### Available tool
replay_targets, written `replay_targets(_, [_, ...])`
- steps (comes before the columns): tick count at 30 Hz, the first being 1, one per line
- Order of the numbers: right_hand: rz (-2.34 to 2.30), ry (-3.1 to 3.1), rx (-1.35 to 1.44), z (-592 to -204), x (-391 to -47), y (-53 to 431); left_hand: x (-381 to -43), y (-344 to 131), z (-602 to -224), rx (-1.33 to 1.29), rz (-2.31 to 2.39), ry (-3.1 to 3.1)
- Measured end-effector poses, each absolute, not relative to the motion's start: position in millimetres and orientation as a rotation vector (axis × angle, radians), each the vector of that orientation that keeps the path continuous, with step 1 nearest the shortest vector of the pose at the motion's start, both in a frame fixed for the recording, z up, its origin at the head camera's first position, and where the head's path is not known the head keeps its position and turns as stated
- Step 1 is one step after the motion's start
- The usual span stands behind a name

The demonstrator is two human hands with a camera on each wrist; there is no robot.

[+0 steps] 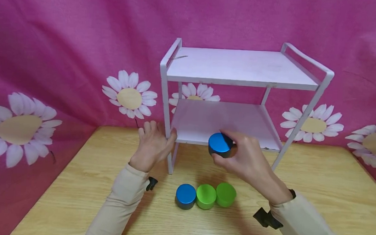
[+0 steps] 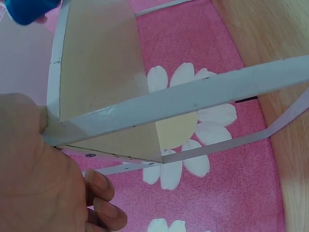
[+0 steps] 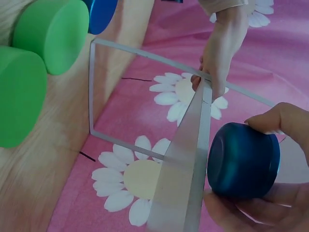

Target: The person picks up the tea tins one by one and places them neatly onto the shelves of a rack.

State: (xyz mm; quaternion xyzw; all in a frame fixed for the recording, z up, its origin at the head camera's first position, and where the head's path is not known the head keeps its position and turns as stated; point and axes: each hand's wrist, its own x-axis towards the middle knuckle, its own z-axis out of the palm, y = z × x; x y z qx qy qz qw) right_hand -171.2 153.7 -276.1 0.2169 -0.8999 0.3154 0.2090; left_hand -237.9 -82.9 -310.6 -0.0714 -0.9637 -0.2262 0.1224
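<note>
A blue, shiny, short round container (image 1: 220, 144) is pinched between the thumb and fingers of my right hand (image 1: 248, 158). It hangs just in front of the lower board's front edge, apart from the board in the right wrist view. My left hand (image 1: 153, 146) holds the front left post of a white two-tier shelf rack (image 1: 241, 65), the thumb on its inner side and the other fingers outside. On the table, in front of the rack, a second blue container (image 1: 185, 195) and two green round ones (image 1: 206, 196) stand side by side in a row.
The rack's lower board (image 1: 220, 114) lies under the upper one, between four thin posts. The rack stands on a light wood table (image 1: 102, 169). Behind it hangs a pink cloth (image 1: 84, 27) with large white daisies.
</note>
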Motion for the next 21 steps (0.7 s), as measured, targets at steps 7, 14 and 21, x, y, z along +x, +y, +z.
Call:
replay_targets(7, [0.902, -2.506, 0.582, -269, -186, 138, -237, -83, -310, -0.214, -0.641, -2.818])
replay_targets(14, [0.968, -2.526, 0.558, -263, -203, 119, -238, -83, -310, -0.209, -0.614, -2.816])
replay_targets(21, [0.988, -2.552, 0.569, -262, -214, 107, -239, -83, -311, -0.221, -0.588, -2.829])
